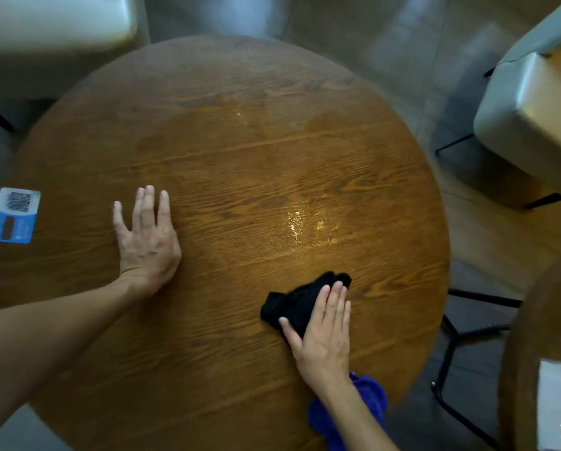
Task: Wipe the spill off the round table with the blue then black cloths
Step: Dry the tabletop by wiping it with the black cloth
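Note:
The round wooden table point(207, 131) fills the view. A glossy wet patch point(308, 221) shines right of centre. My right hand point(324, 330) lies flat, pressing on a crumpled black cloth point(297, 302) just below that patch. The blue cloth point(367, 402) lies bunched at the table's near right edge, partly hidden under my right forearm. My left hand point(147, 237) rests palm down on the bare wood at the left, fingers spread, holding nothing.
A blue and white QR code card point(14, 214) lies at the table's left edge. Pale chairs stand at the top left point(51, 30) and the right point(533, 109). A second wooden table point(546, 353) on a black metal frame is at the lower right.

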